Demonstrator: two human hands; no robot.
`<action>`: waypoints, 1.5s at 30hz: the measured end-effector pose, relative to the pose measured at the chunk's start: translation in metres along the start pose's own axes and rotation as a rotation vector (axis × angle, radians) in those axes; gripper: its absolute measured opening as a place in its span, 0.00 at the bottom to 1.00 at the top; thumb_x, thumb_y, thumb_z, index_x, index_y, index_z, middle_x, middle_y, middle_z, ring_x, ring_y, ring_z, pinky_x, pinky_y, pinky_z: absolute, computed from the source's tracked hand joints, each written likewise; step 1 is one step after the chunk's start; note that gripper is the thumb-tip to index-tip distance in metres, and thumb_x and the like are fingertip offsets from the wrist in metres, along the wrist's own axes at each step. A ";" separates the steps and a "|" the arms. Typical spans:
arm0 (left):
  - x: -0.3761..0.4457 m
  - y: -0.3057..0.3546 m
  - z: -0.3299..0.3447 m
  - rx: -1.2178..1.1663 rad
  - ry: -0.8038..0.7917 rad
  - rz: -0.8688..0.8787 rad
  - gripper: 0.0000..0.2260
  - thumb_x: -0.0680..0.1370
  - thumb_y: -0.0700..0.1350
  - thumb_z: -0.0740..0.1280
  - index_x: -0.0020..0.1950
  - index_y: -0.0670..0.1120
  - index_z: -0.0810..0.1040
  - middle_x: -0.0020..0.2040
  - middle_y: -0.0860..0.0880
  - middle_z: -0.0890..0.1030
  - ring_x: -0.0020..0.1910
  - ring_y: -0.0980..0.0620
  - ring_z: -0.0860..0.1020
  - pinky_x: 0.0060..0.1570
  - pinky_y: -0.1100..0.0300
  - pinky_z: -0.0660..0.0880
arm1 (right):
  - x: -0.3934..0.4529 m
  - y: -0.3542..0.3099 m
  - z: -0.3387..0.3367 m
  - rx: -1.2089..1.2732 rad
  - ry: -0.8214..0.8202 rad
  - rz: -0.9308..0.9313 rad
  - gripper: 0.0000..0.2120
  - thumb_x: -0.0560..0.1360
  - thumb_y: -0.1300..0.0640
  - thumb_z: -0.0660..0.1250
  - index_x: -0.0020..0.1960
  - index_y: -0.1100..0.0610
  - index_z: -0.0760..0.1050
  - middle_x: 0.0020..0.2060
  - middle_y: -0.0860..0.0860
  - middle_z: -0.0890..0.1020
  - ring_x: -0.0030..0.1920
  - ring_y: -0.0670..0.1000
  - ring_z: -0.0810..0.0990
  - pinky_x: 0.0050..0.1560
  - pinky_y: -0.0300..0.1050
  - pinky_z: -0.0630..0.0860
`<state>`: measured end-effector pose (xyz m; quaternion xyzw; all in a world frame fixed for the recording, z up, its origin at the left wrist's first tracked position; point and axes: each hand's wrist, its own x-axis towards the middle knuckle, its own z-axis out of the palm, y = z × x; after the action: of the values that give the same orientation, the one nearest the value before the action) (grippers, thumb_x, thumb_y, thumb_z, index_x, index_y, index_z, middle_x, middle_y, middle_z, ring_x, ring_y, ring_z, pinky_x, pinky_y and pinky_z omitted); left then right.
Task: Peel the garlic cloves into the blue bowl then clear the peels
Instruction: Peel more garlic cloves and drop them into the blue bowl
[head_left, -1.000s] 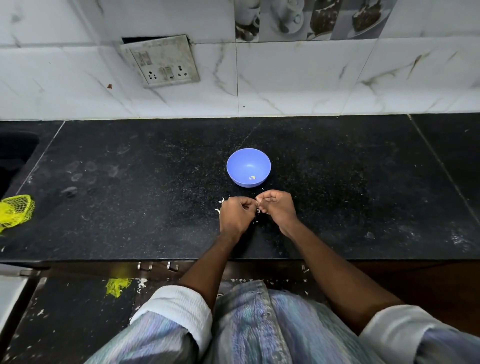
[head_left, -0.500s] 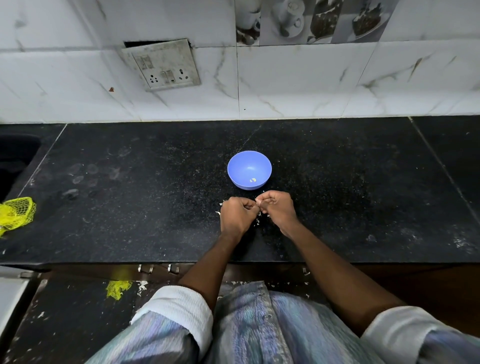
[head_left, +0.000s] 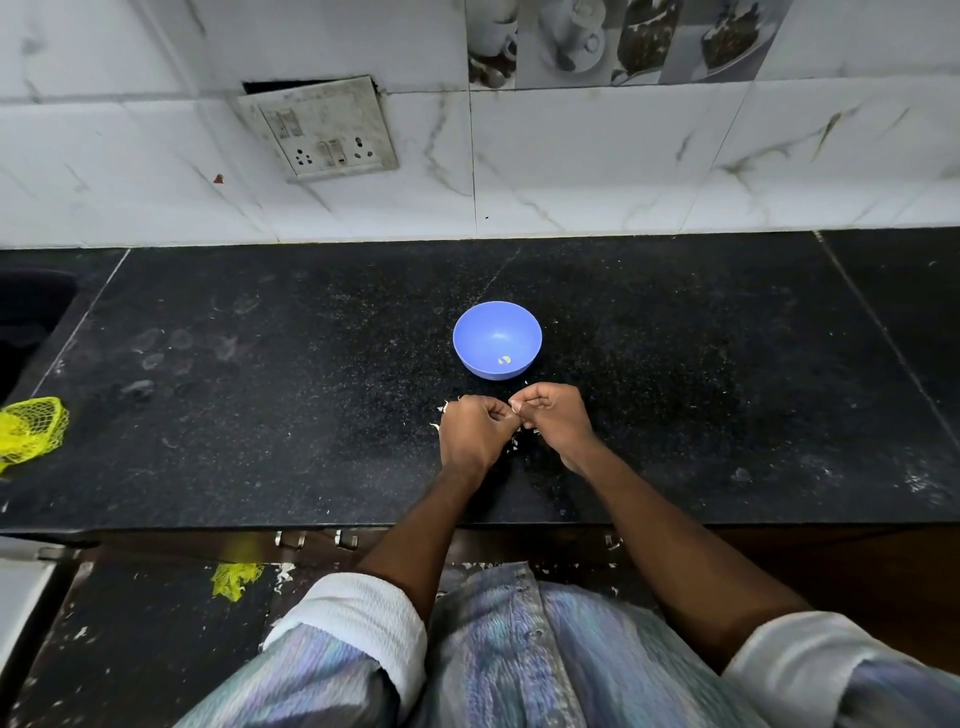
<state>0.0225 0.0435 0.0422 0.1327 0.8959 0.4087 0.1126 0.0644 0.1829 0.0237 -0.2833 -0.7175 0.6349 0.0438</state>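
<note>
Hands meet near the front edge of the black table (head_left: 260, 441), just in front of the blue bowl (head_left: 497, 339): left hand (head_left: 475, 434) and right hand (head_left: 556, 418), fingers curled, pinch a small garlic clove (head_left: 514, 407) between them. Pale peels (head_left: 514, 443) lie around them. Bare table extends to both sides; a yellow net (head_left: 31, 428) lies at far left, a switch plate (head_left: 322, 127) on the tiled wall.

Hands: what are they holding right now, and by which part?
Left hand and right hand pinch a small pale piece, likely a garlic clove, between the fingertips; which part cannot be told.
</note>
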 end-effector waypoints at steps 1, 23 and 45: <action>-0.001 0.001 -0.001 0.007 0.005 -0.002 0.06 0.72 0.48 0.76 0.37 0.48 0.86 0.33 0.54 0.84 0.33 0.57 0.82 0.35 0.61 0.75 | 0.000 0.000 0.000 0.022 -0.015 0.015 0.03 0.77 0.66 0.72 0.47 0.61 0.84 0.38 0.54 0.87 0.37 0.46 0.82 0.38 0.37 0.78; 0.004 -0.009 0.002 -0.150 0.111 -0.024 0.13 0.81 0.51 0.71 0.38 0.47 0.82 0.33 0.53 0.81 0.34 0.54 0.79 0.37 0.58 0.72 | 0.000 -0.006 -0.002 0.363 -0.014 0.287 0.07 0.78 0.69 0.67 0.53 0.65 0.82 0.38 0.56 0.84 0.36 0.48 0.81 0.40 0.38 0.78; -0.001 -0.006 0.003 -0.102 0.128 0.056 0.03 0.76 0.47 0.74 0.47 0.54 0.87 0.46 0.58 0.85 0.41 0.59 0.82 0.43 0.53 0.82 | -0.009 -0.010 0.002 0.437 -0.056 0.235 0.07 0.77 0.69 0.72 0.55 0.65 0.82 0.44 0.58 0.87 0.42 0.50 0.85 0.47 0.42 0.82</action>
<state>0.0234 0.0416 0.0357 0.1256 0.8751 0.4646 0.0501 0.0674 0.1763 0.0349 -0.3307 -0.5261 0.7834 0.0099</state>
